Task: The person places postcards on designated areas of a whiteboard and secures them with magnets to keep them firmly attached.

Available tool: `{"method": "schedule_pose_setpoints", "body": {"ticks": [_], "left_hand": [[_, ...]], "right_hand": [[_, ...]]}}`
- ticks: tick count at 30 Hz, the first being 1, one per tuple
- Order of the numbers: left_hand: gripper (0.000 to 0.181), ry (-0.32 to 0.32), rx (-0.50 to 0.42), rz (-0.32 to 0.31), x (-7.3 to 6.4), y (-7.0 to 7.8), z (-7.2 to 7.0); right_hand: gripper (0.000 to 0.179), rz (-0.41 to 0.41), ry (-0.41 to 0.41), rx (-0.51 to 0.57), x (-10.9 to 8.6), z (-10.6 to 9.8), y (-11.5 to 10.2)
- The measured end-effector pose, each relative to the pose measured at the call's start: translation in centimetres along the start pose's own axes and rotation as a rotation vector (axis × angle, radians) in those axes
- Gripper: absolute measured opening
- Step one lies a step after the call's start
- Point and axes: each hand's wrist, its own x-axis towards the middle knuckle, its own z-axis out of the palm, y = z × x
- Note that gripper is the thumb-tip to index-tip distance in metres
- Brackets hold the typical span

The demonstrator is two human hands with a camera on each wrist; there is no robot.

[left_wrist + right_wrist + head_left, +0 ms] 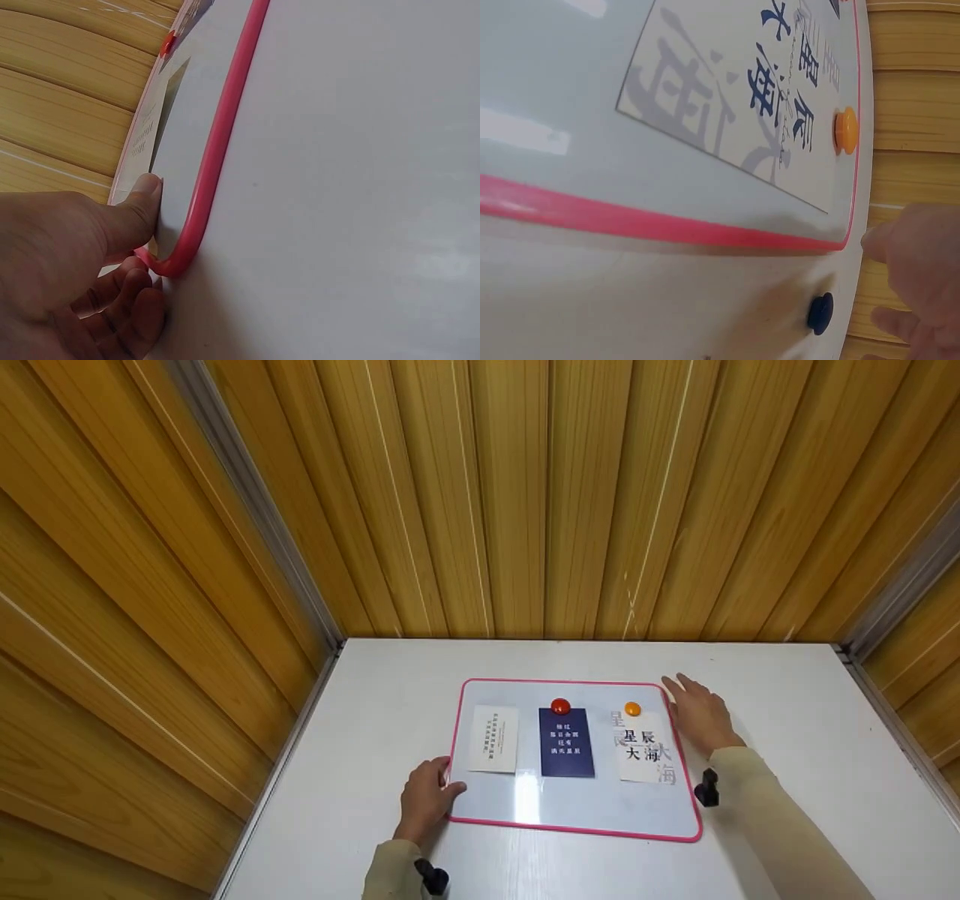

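Observation:
A whiteboard (585, 808) with a pink rim lies flat on the white table. My left hand (427, 799) grips its left edge, thumb on top and the other fingers curled at the outer side. My right hand (703, 716) is beside the upper right corner, fingers extended and holding nothing. A red magnet (560, 706) sits at the top of a dark blue card (567, 765). An orange magnet (633, 709) sits at the top of a white card with large lettering (636, 771). At the left, another white card (493, 761) shows no magnet.
Near my right hand, a dark blue magnet (820, 313) stands on the table (360, 712) outside the board's rim. Yellow wood-look panels (510, 495) rise along the table's back edge and left side. Black camera mounts (707, 789) are on both wrists.

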Motion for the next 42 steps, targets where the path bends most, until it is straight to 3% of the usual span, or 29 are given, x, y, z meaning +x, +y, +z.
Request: {"method": "schedule_pose_setpoints", "body": {"ticks": [14,26,33,42], "left_hand": [[0.055,-0.003,0.001,0.021,0.1,-0.2,0.1],[0.053,-0.014,-0.006,-0.022,0.3,-0.2,0.2],[0.055,-0.013,-0.017,0.002,0.1,-0.1,0.2],[0.055,-0.005,-0.023,-0.003,0.1,0.0,0.1]], "right_hand": [[0.045,0.013,0.017,-0.038,-0.9,0.3,2.5],[0.035,0.015,0.049,-0.078,-1.2,0.1,2.8],[0.029,-0.021,0.12,-0.074,-1.2,0.1,3.4],[0.024,-0.014,0.101,-0.066,-1.2,0.1,3.3]]}}
